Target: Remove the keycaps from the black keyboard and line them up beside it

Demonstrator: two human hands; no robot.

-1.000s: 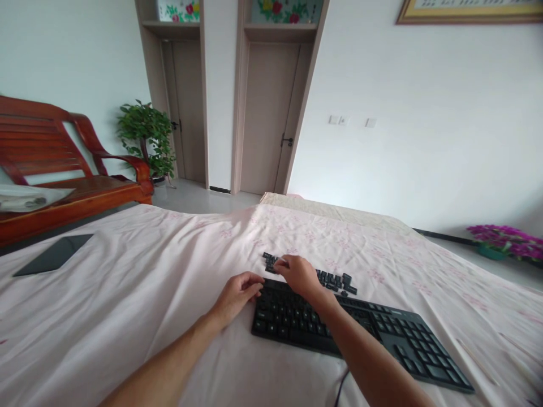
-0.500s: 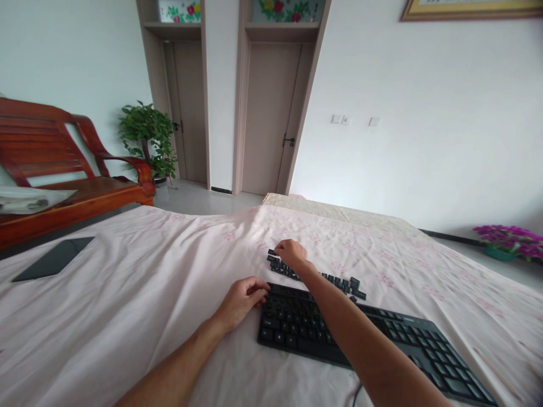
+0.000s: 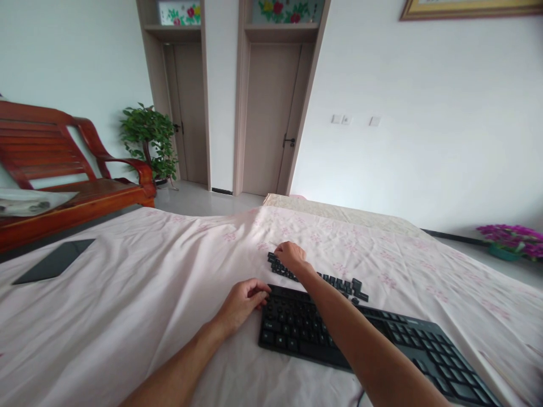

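A black keyboard (image 3: pixel 314 353) lies slanted on the pale pink cloth, its upper left area showing dark gaps without caps. My left hand (image 3: pixel 246 301) is closed at its far left corner, thumb and fingers gripping the edge. Beyond the keyboard runs a row of loose black keycaps (image 3: pixel 339 282), partly covered by my right hand and forearm. My right hand (image 3: pixel 292 255) is bent down over the left end of that row with curled fingers. Its fingertips are hidden, so whatever is between them does not show.
A dark flat tablet-like panel (image 3: pixel 55 262) lies on the cloth (image 3: pixel 169 282) at left. Behind stand a wooden bench (image 3: pixel 85 189) and a potted plant (image 3: pixel 148 138). Purple flowers (image 3: pixel 515 234) are at far right. A thin stick-like thing (image 3: pixel 500 370) lies right of the keyboard.
A keycap that lay by my right fingers at the row's far left end no longer shows there. My right hand has shifted slightly; my left hand stays on the keyboard corner.
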